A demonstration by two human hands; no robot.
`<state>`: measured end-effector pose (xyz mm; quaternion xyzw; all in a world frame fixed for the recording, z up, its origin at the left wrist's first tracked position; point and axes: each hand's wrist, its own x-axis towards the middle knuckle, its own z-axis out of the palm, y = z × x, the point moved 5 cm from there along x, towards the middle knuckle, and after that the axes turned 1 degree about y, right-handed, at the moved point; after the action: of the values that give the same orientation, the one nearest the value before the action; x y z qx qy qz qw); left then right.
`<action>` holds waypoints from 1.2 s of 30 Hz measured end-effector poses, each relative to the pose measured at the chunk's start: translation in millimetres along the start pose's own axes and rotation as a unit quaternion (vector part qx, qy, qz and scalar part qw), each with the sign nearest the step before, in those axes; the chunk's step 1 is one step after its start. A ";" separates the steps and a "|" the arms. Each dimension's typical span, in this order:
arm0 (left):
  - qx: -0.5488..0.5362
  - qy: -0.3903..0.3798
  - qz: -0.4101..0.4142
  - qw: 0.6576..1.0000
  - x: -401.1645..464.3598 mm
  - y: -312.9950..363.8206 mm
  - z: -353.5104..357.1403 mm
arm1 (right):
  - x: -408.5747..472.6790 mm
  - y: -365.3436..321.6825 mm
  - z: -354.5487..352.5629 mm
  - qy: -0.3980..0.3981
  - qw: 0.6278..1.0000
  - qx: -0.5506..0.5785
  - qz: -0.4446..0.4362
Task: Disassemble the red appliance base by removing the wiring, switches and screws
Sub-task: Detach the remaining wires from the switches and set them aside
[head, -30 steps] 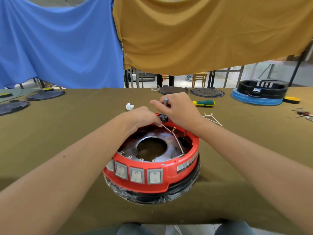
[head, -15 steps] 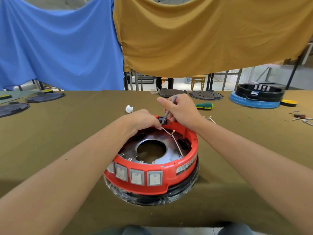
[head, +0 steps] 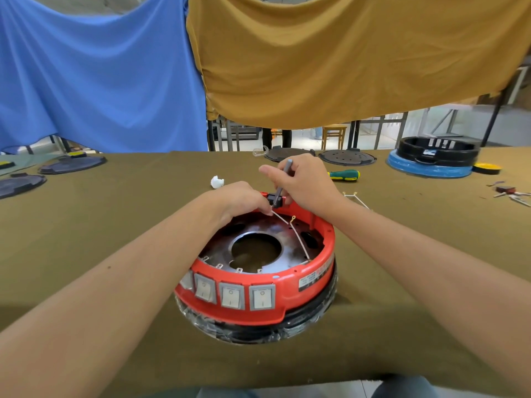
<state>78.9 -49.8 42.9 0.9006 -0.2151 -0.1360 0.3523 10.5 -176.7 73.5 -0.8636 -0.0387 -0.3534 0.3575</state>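
The round red appliance base (head: 290,288) sits upside down near the table's front edge, with three grey rocker switches (head: 232,295) on its near wall and a metal plate (head: 258,234) inside. A white wire (head: 298,237) crosses the plate toward the far rim. My right hand (head: 304,182) grips a thin grey tool (head: 283,179), tilted, its tip on a small black part (head: 273,200) at the far rim. My left hand (head: 241,199) pinches the wire's end beside that black part.
A green-and-yellow screwdriver (head: 344,175) lies beyond the base, loose white wires (head: 356,198) to its right. A white plastic piece (head: 217,181) lies far left of the hands. Black discs (head: 71,163) and a blue-and-black base (head: 434,159) line the far edge. Small parts (head: 508,192) lie at right.
The grey tool in my right hand has tilted from upright to leaning and stayed on the black part. My left hand has kept its place at the far rim.
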 end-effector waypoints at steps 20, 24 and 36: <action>0.006 0.000 0.001 1.000 1.6 -0.2 0.2 | -1.8 10.1 -3.2 0.011 0.995 0.073 0.063; 0.008 0.002 0.003 1.000 1.5 -0.6 -0.5 | -1.1 15.1 -2.1 0.003 0.990 0.106 0.089; -0.004 -0.009 0.019 1.000 7.8 -0.9 1.9 | -9.6 -22.3 -1.1 -0.023 0.992 -0.070 -0.106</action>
<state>85.2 -54.0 40.2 0.8937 -0.2348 -0.1378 0.3566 -4.4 -159.2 81.1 -0.8854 -0.1134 -0.3710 0.2560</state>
